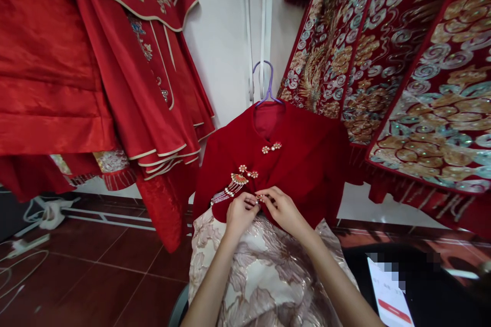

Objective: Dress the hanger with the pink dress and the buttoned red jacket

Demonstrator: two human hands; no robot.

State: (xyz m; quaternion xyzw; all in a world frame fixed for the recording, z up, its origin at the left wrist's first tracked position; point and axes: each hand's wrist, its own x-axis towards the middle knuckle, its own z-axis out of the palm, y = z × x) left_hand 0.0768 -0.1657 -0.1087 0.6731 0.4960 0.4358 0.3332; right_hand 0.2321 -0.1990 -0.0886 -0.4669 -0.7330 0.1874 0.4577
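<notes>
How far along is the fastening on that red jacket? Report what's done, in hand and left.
Done: the collar clasp and the tasselled clasp on the red jacket look closed. In hand: the left hand and right hand pinch the third clasp at the hem. Left: closing it; whether more clasps lie lower is hidden by the hands.

Matt red velvety jacket (303,153) w/ pearl clasps (271,148); glossy floral brocade skirt (264,270).
</notes>
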